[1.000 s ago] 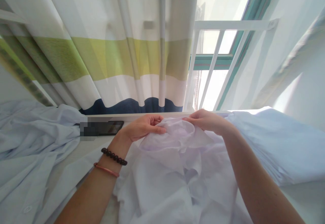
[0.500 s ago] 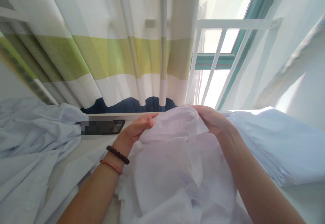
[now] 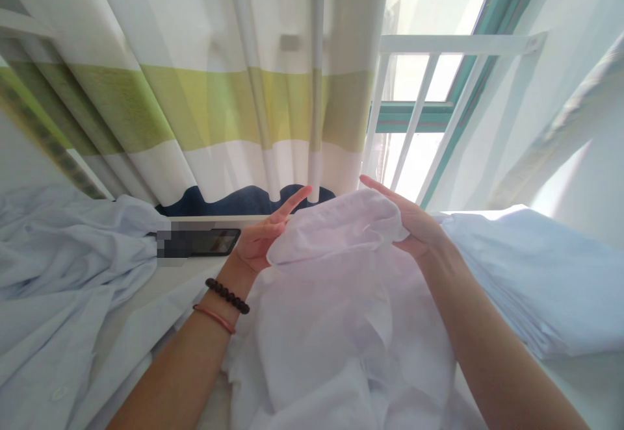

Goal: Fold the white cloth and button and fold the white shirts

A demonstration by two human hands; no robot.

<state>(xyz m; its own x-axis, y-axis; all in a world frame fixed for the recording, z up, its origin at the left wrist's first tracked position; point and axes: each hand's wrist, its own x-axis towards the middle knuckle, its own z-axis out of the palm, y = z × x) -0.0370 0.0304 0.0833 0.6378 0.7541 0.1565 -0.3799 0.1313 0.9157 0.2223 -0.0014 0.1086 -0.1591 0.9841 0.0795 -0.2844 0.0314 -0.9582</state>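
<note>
A white shirt [image 3: 331, 326] lies crumpled in front of me, its collar [image 3: 336, 228] raised at the far end. At the collar's left side is my left hand [image 3: 260, 238], index finger stretched out and the other fingers partly hidden against the cloth. My right hand [image 3: 414, 222] has the collar's right end between thumb and fingers, with a fingertip pointing past its top edge. Both hands hold the collar spread between them. A dark beaded bracelet [image 3: 227, 295] and a reddish bangle [image 3: 213, 318] circle my left wrist.
Left, a heap of white clothing [image 3: 53, 248] lies by a dark phone [image 3: 221, 241], partly pixelated. Folded pale cloth [image 3: 541, 274] is stacked on the right. Behind are a striped curtain [image 3: 205, 105], a white railing [image 3: 458, 44] and a teal-framed window [image 3: 409, 118].
My fingers have opened out, with the index fingers now stretching up and forward. The collar has been spread wider and its right end lies further right.
</note>
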